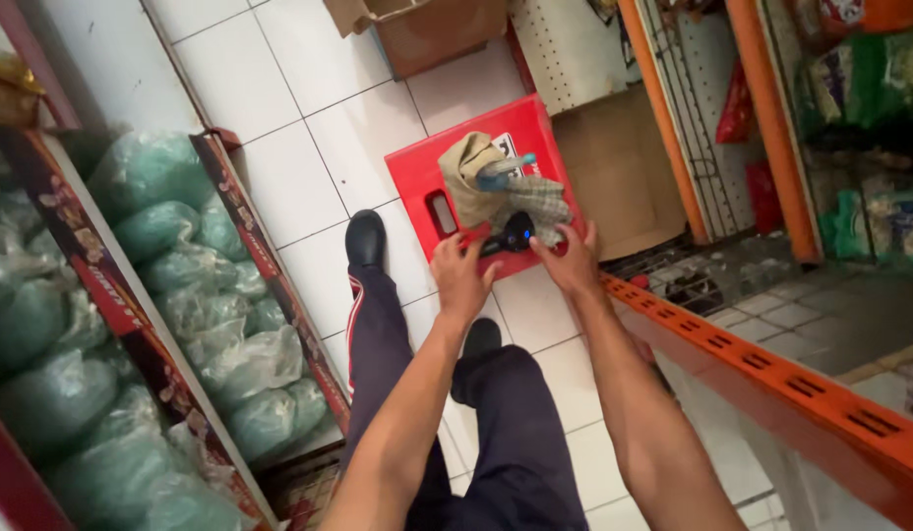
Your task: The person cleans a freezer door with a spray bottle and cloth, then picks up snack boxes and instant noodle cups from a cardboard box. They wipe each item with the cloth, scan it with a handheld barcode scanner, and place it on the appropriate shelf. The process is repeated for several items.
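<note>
A shop was shown: bagged green goods (171,295) were stacked on a low shelf (132,324), packaged snacks (870,69) on orange racking (771,374), over tiled floor (299,118).

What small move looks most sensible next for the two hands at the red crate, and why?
Probably a steady lift with both hands. The left hand and right hand already sit on the near edge of the red crate, which rests on the white tiled floor with cloths and a dark object loose on top, so keeping it level seems wise.
</note>
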